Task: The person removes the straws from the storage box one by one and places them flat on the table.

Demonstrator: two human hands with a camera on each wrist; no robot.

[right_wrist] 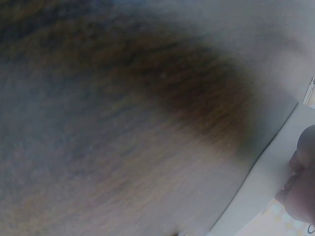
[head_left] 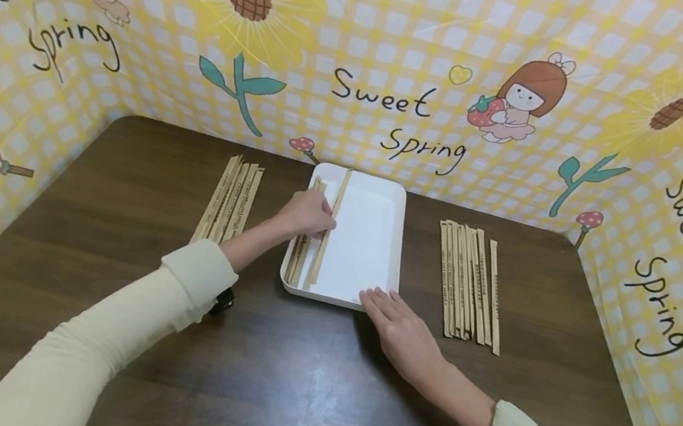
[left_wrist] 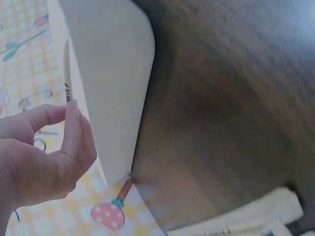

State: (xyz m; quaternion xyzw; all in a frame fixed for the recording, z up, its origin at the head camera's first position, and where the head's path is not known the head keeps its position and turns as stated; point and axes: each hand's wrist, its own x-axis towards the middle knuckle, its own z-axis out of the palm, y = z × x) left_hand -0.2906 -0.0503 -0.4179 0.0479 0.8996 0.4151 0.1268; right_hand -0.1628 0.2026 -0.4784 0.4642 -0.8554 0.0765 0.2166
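A white rectangular tray (head_left: 369,248) lies lengthwise on the table, with a few narrow paper-wrapped sticks (head_left: 295,265) along its left side. Over that side is my left hand (head_left: 310,214). Its thumb and fingers pinch a paper-wrapped stick (head_left: 322,251) that lies lengthwise in the tray, right of the others; in the left wrist view my left hand (left_wrist: 54,152) has its fingertips at a printed paper wrapper (left_wrist: 67,78) beyond the tray's wall (left_wrist: 108,88). My right hand (head_left: 406,333) rests with extended fingers on the tray's near right corner. The right wrist view shows this hand (right_wrist: 302,182) only partly.
Left of the tray lies a bundle of paper-wrapped sticks (head_left: 229,202), partly behind the left forearm. Another group of paper-wrapped sticks (head_left: 465,283) lies to the right. The dark wooden table (head_left: 285,384) meets a yellow checked cloth (head_left: 397,41) behind and at the sides.
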